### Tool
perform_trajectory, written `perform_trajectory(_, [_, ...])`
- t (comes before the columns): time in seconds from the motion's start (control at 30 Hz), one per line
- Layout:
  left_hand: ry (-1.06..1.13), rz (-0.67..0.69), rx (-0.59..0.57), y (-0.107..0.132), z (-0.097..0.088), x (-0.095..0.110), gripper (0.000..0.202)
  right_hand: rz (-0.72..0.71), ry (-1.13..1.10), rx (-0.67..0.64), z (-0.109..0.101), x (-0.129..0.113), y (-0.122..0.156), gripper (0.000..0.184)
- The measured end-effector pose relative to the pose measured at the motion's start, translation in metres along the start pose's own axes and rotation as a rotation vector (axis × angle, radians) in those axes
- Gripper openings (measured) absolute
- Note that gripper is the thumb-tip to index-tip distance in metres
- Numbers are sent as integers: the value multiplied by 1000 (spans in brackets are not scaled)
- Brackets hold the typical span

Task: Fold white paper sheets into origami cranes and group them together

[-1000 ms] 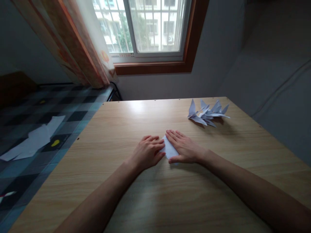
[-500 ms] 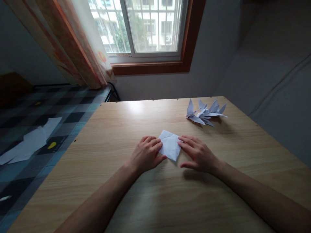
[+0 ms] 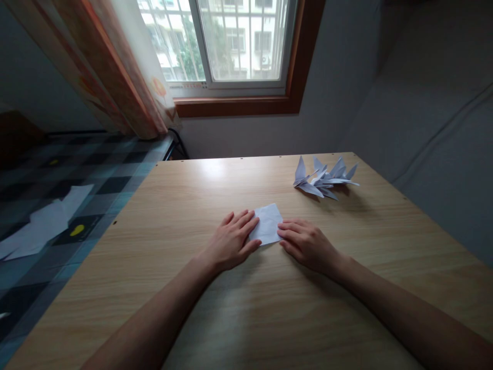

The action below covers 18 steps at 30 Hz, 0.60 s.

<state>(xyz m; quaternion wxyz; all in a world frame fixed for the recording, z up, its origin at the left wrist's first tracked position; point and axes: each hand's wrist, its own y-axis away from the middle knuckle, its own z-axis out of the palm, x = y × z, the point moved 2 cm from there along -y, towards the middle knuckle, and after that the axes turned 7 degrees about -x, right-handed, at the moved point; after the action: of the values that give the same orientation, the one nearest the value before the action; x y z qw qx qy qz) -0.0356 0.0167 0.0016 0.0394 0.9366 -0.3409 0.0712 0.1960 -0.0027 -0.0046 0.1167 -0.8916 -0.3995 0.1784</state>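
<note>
A small folded white paper (image 3: 268, 224) lies flat in the middle of the wooden table (image 3: 215, 303). My left hand (image 3: 231, 241) rests palm down with fingers stretched out, its fingertips on the paper's left edge. My right hand (image 3: 306, 243) lies palm down on the right side, fingers flat and pointing left, fingertips pressing the paper's right edge. Neither hand lifts the paper.
A pile of several folded white paper cranes (image 3: 324, 178) sits at the table's far right. Left of the table is a bed with a checked cover (image 3: 96, 180) carrying loose white sheets (image 3: 42, 223). A curtain (image 3: 127, 67) and window (image 3: 231, 41) are behind.
My right hand slid off the top of the paper to its right edge. The paper went from mostly covered, to an unfolded diamond shape, to a flat small rectangle now.
</note>
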Motion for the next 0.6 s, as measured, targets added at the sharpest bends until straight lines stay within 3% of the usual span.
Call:
perform_trajectory(0.17, [-12, 0, -57, 0, -3, 3, 64, 57, -15, 27, 0, 4, -3, 17])
perform_trajectory(0.27, [0, 1, -52, 1, -3, 3, 66, 87, 0, 1, 3, 7, -12, 35])
perform_trajectory(0.37, [17, 10, -44, 1, -3, 3, 70, 73, 42, -120, 9, 11, -25, 55])
perform_trajectory(0.47, [39, 13, -46, 2, -3, 3, 78, 58, 71, -271, 14, 15, -33, 63])
perform_trajectory(0.6, [49, 7, -33, 2, -3, 1, 82, 98, 103, -332, 14, 20, -29, 70])
